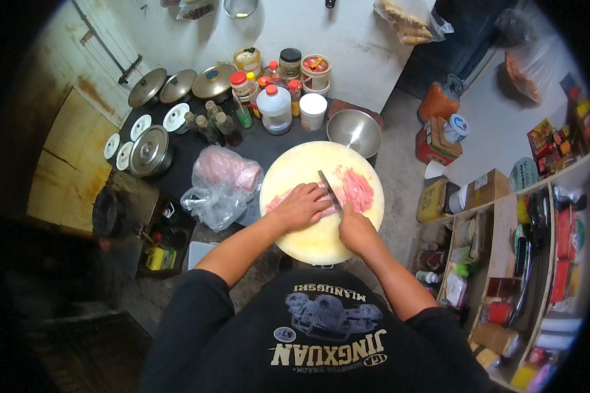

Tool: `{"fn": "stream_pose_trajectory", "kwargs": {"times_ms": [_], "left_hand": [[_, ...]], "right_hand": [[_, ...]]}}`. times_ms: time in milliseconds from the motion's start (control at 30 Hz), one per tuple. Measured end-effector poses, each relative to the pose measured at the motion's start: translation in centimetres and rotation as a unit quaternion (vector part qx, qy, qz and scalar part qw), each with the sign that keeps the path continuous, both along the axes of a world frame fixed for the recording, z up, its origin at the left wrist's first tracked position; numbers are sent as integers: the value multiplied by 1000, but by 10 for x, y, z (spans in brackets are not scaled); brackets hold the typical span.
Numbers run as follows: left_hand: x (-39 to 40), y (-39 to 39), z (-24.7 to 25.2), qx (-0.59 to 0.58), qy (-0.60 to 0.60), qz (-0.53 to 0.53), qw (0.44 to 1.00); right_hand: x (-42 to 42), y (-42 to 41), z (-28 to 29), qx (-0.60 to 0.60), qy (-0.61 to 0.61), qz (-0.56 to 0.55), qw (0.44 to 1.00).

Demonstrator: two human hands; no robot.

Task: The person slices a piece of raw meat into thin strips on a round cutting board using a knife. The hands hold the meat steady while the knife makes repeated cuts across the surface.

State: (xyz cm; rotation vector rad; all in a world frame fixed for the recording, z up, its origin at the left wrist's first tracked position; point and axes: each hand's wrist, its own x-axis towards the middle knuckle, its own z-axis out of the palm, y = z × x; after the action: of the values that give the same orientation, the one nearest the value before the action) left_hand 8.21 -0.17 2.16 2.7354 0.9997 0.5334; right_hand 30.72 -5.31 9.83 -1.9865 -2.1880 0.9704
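A round, pale yellow cutting board (309, 245) lies before me. My right hand (358, 231) grips a knife (330, 190), whose blade stands on edge against the raw meat. Just left of the blade, my left hand (302, 206) presses down on the piece of raw meat (329, 210), its fingers bent close to the steel. Most of that piece is hidden under the hand, and some pink meat shows past it on the left. To the right of the knife, a loose heap of thin meat strips (358, 191) rests on the board.
Left of the board lies a clear plastic bag (226, 177) with pink contents. A steel bowl (355, 132) sits behind the board, near a white tub (313, 112) and a red-capped plastic jug (274, 110). A lidded pot (151, 151) stands far left; crowded shelves (501, 236) line the right.
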Motion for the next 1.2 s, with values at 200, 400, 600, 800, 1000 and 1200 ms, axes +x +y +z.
{"fn": "stream_pose_trajectory", "kwargs": {"times_ms": [200, 400, 600, 800, 1000, 1200], "left_hand": [[0, 5, 5, -18, 11, 2, 1000], [-2, 1, -2, 24, -14, 5, 1000], [-1, -1, 2, 19, -30, 5, 999], [-1, -1, 6, 5, -32, 12, 999], [-2, -1, -5, 30, -35, 3, 999], [-1, 1, -6, 17, -19, 4, 1000]], "right_hand": [[-2, 13, -11, 16, 2, 4, 1000], [26, -6, -20, -15, -3, -23, 1000], [25, 16, -12, 39, 11, -31, 999], [11, -2, 5, 31, -16, 16, 999], [13, -19, -3, 52, -17, 52, 997], [2, -6, -5, 16, -22, 30, 999]]}}
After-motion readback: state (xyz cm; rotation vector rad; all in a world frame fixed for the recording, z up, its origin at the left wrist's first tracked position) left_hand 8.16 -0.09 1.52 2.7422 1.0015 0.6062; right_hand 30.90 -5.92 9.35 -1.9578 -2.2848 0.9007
